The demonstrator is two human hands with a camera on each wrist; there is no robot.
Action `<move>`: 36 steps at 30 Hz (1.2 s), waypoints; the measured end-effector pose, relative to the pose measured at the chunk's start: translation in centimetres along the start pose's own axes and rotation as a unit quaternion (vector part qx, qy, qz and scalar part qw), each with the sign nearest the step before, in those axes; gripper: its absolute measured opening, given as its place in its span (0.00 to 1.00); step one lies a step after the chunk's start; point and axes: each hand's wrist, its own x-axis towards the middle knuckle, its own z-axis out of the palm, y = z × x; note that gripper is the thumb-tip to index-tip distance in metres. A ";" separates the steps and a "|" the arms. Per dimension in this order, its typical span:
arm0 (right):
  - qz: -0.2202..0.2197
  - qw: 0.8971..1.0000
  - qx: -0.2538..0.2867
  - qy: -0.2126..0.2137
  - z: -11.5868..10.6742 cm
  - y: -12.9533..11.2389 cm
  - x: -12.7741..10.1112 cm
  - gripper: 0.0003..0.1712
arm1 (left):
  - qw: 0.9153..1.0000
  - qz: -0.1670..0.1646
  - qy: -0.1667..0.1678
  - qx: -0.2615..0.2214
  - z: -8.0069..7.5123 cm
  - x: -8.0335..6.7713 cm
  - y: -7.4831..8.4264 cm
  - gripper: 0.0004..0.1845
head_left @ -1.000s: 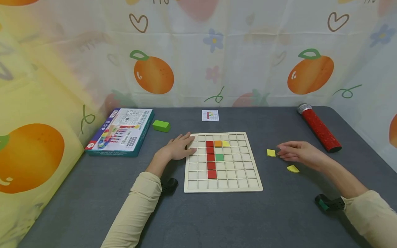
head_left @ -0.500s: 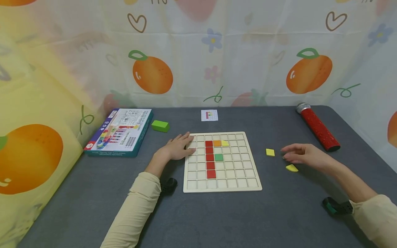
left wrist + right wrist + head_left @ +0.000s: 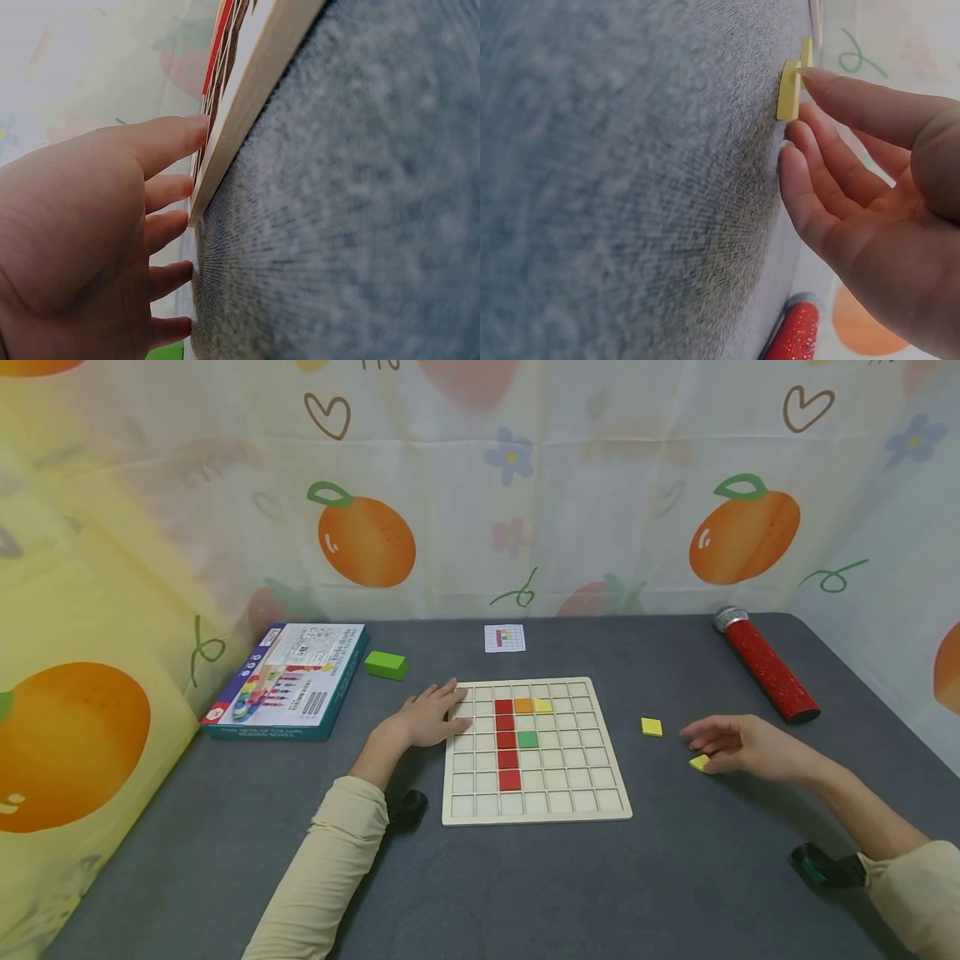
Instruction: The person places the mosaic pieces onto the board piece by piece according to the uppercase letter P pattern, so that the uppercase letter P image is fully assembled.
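Observation:
A wooden grid board (image 3: 607,793) lies mid-table, bearing a column of red tiles (image 3: 506,743), an orange tile (image 3: 523,705), a yellow piece (image 3: 543,705) and a green tile (image 3: 528,739). My left hand (image 3: 427,720) lies flat on the table, its fingers (image 3: 169,139) against the board's left edge (image 3: 247,97). To the right of the board, my right hand (image 3: 731,747) hovers low over a yellow quarter-round piece (image 3: 699,762). The thumb (image 3: 832,90) touches that piece (image 3: 787,90), and the other fingers are loosely extended beside it. A yellow square tile (image 3: 651,726) lies just beyond.
A teal game box (image 3: 288,681) and a green block (image 3: 386,664) sit at the back left. A small pattern card (image 3: 504,637) lies behind the board. A red glitter tube (image 3: 765,667) lies at the right. Printed fabric walls enclose the grey table (image 3: 525,877).
My right hand has drawn back from beside the yellow square tile and come down onto the yellow quarter-round piece. The left hand has stayed put.

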 end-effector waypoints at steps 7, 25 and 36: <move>-0.011 0.999 -0.030 0.000 -0.1 0.0 -0.3 0.25 | 1.000 -0.004 -0.001 -0.001 0.1 0.0 0.0 0.36; -0.027 0.998 -0.052 0.022 0.2 0.2 -0.2 0.20 | 1.000 -0.002 0.002 0.000 0.2 0.2 -0.1 0.36; 0.004 0.997 -0.038 0.063 0.7 -0.7 0.5 0.19 | 1.000 0.005 0.002 -0.004 0.1 -0.1 0.0 0.36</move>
